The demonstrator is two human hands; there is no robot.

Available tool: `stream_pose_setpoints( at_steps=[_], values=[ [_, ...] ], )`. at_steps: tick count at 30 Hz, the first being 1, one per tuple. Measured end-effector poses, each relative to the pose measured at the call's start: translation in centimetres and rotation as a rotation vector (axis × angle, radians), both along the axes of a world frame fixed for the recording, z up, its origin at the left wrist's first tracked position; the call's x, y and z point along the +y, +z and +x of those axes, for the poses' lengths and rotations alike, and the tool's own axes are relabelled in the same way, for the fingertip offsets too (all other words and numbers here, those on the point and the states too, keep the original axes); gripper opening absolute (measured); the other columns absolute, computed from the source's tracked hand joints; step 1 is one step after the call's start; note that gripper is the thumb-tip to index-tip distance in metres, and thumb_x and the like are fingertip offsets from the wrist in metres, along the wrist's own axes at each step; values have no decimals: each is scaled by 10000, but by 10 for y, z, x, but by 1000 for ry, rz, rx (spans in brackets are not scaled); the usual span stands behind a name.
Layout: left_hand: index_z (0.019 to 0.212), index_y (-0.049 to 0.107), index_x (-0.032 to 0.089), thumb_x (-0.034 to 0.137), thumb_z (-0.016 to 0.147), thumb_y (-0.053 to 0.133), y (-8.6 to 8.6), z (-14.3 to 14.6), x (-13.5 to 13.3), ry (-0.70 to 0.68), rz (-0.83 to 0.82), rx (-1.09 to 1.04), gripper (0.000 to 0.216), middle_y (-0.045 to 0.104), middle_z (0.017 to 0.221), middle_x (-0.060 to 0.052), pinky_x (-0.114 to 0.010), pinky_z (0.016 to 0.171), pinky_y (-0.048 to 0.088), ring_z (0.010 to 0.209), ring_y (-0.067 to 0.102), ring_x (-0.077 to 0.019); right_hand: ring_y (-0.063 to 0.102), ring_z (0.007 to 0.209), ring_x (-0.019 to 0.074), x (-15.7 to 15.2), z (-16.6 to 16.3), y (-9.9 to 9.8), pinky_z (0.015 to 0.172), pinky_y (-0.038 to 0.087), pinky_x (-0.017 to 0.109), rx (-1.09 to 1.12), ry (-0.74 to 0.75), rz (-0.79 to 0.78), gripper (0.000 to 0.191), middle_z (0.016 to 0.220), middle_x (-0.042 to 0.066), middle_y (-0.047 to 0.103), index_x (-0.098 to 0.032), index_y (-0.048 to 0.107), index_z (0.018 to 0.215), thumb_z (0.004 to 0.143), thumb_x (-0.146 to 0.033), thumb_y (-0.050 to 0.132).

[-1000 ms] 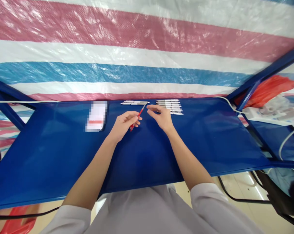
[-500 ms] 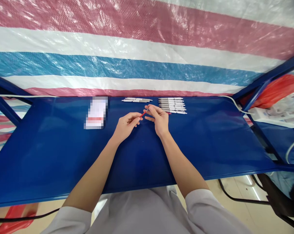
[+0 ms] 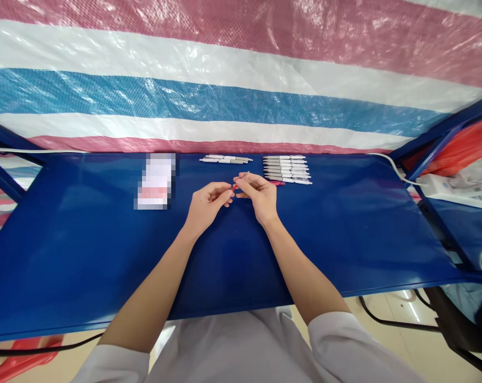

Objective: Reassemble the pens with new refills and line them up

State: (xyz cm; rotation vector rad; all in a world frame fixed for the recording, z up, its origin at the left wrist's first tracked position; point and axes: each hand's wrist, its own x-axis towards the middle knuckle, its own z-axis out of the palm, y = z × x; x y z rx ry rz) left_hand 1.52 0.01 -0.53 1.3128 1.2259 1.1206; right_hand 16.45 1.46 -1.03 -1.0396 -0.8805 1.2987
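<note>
Both of my hands meet over the middle of the blue table (image 3: 345, 234). My left hand (image 3: 206, 205) pinches a thin red pen refill (image 3: 234, 186), whose tip shows between the two hands. My right hand (image 3: 258, 194) has its fingers curled on the refill's other end and on a small part I cannot make out. Just behind my right hand lies a row of several white pens (image 3: 287, 169) side by side. A red piece (image 3: 278, 183) lies at the near edge of that row. A pair of white pens (image 3: 225, 159) lies behind my left hand.
A white and red card (image 3: 155, 181) lies on the table to the left of my hands. A striped plastic sheet (image 3: 225, 80) hangs behind the table. A white cable (image 3: 388, 162) runs off the right end toward a second blue table (image 3: 464, 223) with packets and a red bag (image 3: 460, 146).
My right hand has come in from beside the pen row and closed on the refill's far end. The refill, earlier held up by my left hand alone, now sits lower between both hands.
</note>
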Motion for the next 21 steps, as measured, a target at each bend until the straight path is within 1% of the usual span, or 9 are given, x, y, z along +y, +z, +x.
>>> stream_pose_setpoints(
  at_steps=[3,5,7,9,12,16,21],
  values=[
    [943,712,175,427,772,753,1,1,-1,13,-35,-14,308,737,791,-41,-347,716,567,660,670,-170,725,850,164,0,-1,-1,628,627,256,-29,-5,10,252,961,3,757,-225,726,834,668,-396,809],
    [942,722,174,422,771,756,0,2,-3,6,-39,-18,304,743,801,-43,-359,742,572,674,680,-177,725,841,161,-1,-1,-2,635,626,259,-42,-28,19,239,969,5,757,-227,731,837,675,-386,805],
    [954,731,180,395,751,779,-2,2,-4,-6,-20,-13,299,755,868,-49,-374,790,576,735,699,-193,725,846,165,-1,0,-1,661,628,270,-56,-53,25,226,975,9,758,-226,735,827,678,-380,804],
    [974,738,193,364,733,798,-5,3,-5,-14,19,11,302,760,938,-49,-388,864,566,838,710,-215,727,857,171,-1,1,-1,709,632,292,-65,-65,30,222,985,13,758,-225,736,820,678,-380,806],
    [994,747,203,359,752,781,-9,2,-5,-14,54,70,291,759,987,-52,-397,929,545,936,705,-235,739,833,172,0,3,-1,777,631,332,-43,-74,33,231,1010,16,754,-224,730,837,690,-387,801],
    [1037,737,201,412,815,714,-8,1,-5,-42,26,87,308,764,962,-58,-384,877,561,864,716,-223,748,845,180,5,9,-5,807,629,357,25,-122,35,255,986,15,754,-229,707,903,728,-402,772],
    [1058,695,189,457,884,626,-4,2,-5,-89,35,90,327,766,936,-71,-356,815,566,795,715,-202,740,915,187,13,23,-5,750,633,322,97,-257,1,285,995,12,746,-240,678,957,741,-411,747]
  ],
)
